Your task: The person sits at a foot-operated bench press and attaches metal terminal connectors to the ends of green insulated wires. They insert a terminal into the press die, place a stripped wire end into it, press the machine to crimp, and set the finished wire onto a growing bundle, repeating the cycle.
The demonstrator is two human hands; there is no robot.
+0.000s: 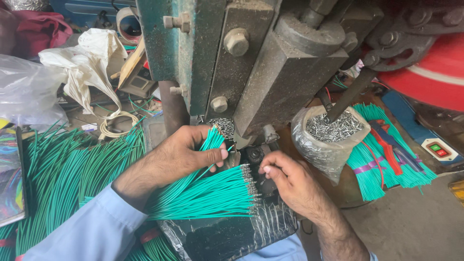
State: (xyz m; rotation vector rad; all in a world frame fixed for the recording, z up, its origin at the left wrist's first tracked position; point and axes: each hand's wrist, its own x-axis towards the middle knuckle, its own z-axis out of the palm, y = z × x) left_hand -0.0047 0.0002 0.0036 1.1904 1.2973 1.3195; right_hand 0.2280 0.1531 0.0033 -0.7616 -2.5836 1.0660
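Left hand (pixel 186 154), centre frame, grips a bunch of green wires (pixel 210 140) between thumb and fingers, bunch pointing up toward the press (pixel 270 63). Right hand (pixel 285 181), just right of centre, fingers pinched near the press's die area (pixel 253 154); probably pinching one wire end, but the tip is too small to tell for sure. Between the hands lies a fan of wires (pixel 208 195) with metal terminals on their right ends, resting on a black plastic-wrapped tray (pixel 232 237) at lower centre; these look finished. Big loose pile of green wires (pixel 63 169) at left, ends hidden, so cannot tell whether crimped or not. Bag of small metal terminals (pixel 331 130) right of the press, well filled. More bundled wires (pixel 386 159) tied with a purple band at right, with a red tool (pixel 389 154) lying on them. White crumpled bag (pixel 87 63) upper left, a two-button switch box (pixel 439 150) far right. Judged progress: mid-batch, a good share crimped and laid out, the handful in the left hand seemingly yet to go, plus possibly the left pile.
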